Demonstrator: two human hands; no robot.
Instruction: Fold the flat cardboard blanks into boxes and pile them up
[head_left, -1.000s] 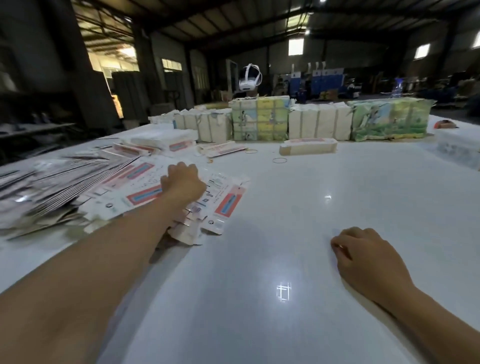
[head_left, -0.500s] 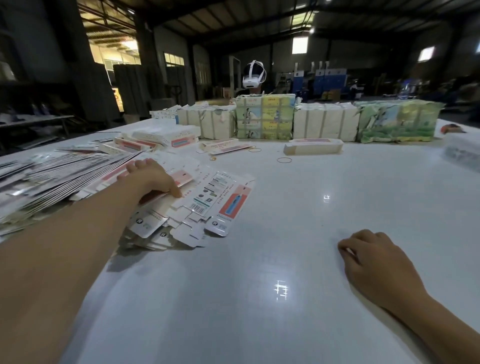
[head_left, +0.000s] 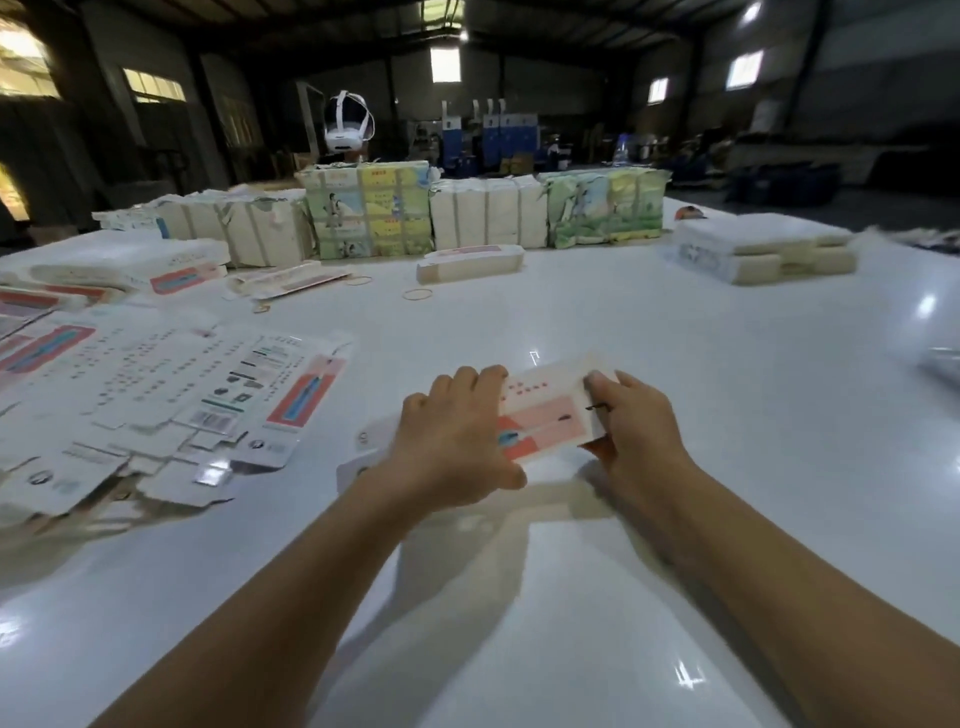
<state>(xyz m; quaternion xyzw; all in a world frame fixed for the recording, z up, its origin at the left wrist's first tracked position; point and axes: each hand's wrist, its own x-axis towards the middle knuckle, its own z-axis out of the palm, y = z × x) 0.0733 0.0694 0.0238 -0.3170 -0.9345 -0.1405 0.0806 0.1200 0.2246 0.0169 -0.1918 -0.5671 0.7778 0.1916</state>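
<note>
Both hands hold one cardboard blank above the middle of the white table.

The left hand (head_left: 457, 436) curls over the near-left part of the blank (head_left: 545, 415), fingers on top and thumb at its near edge; the right hand (head_left: 636, 431) pinches its right end, fingers wrapped round the edge. The blank is lifted and tilted, pink print facing up. A loose spread of flat blanks (head_left: 171, 395) lies on the table (head_left: 675, 519) to the left, apart from the hands.

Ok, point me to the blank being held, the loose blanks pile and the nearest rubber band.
held blank (head_left: 550, 415), head view, pink printed face.
loose blanks pile (head_left: 171, 384), head view, top sheet.
rubber band (head_left: 418, 294), head view, its ring.
</note>
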